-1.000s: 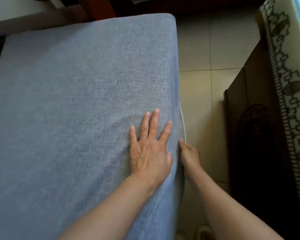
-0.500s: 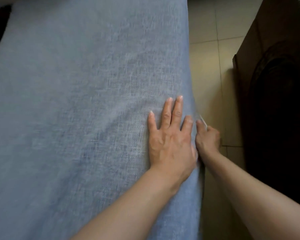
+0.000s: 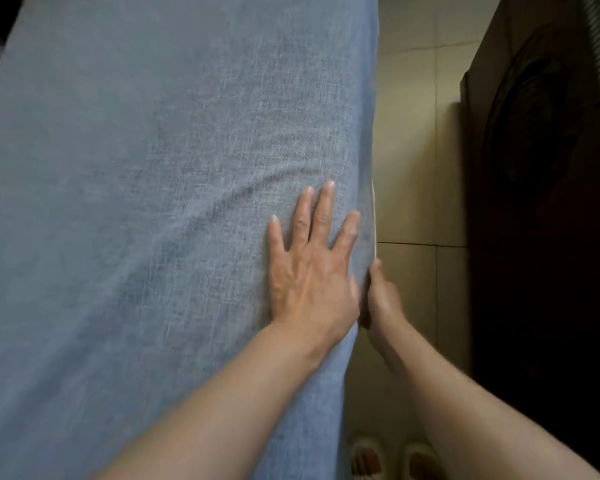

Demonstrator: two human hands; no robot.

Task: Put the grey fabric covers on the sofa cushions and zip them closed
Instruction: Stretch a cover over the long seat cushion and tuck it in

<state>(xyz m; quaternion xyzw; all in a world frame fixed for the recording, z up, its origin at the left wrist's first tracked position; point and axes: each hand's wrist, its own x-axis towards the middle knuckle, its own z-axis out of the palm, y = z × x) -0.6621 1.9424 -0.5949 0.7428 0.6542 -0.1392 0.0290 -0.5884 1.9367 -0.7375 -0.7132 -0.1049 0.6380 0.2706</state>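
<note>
The cushion (image 3: 146,202) fills most of the view, lying flat with the grey cover (image 3: 194,109) already over its whole top face and down the right side, so the covering step looks done for this one. What seems to be in hand is the zipping along that right side. The left hand (image 3: 309,268) lies flat on the cover near the right edge, fingers straight and slightly spread, pressing the fabric down; soft wrinkles run out from under it. The right hand (image 3: 381,299) is down beside the edge, fingers curled in as if pinching the zip pull, though the pull itself is hidden, so I cannot tell for sure what it holds. A thin pale strip (image 3: 374,216) stands out along the edge just ahead of that hand, probably the still-open lip of the cover. By that reading, the stretch ahead of the hand is left to close. No other cushions show here.
</note>
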